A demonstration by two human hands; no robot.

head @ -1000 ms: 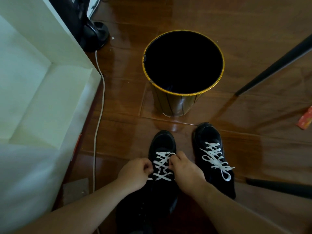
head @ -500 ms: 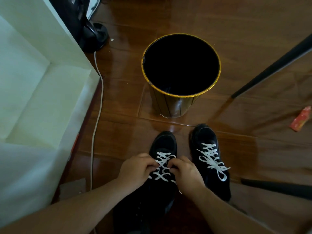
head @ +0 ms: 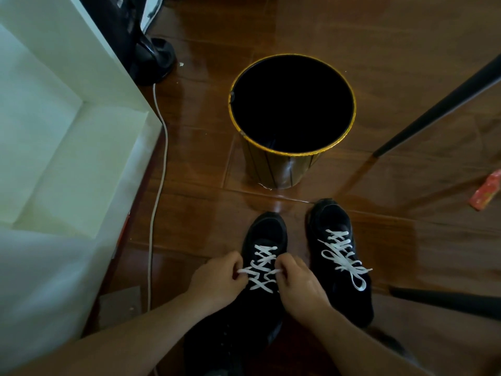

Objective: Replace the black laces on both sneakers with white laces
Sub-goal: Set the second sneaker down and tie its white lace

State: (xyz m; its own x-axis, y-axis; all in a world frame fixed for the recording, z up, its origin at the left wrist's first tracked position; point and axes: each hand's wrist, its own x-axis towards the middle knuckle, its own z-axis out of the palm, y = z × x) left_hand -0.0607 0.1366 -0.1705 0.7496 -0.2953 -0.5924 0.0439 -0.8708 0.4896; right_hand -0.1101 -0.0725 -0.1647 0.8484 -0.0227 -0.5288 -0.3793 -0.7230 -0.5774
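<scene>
Both hands (head: 217, 283) pinch white lace (head: 261, 270) (bin (head: 282, 169) near toes).

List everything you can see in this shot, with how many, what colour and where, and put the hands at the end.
sneakers: 2, black, on the floor at bottom centre, side by side
white laces: 2, white; the right sneaker's is tied in a bow, the left sneaker's is held at both ends
bin: 1, black inside with a gold rim, beyond the sneakers
cable: 1, white, along the floor beside the cabinet
cabinet: 1, white, left
wrapper: 1, red, right edge
poles: 2, black, right
floor: 1, brown wood
left hand: 1, pinches a lace end
right hand: 1, pinches the other end
</scene>
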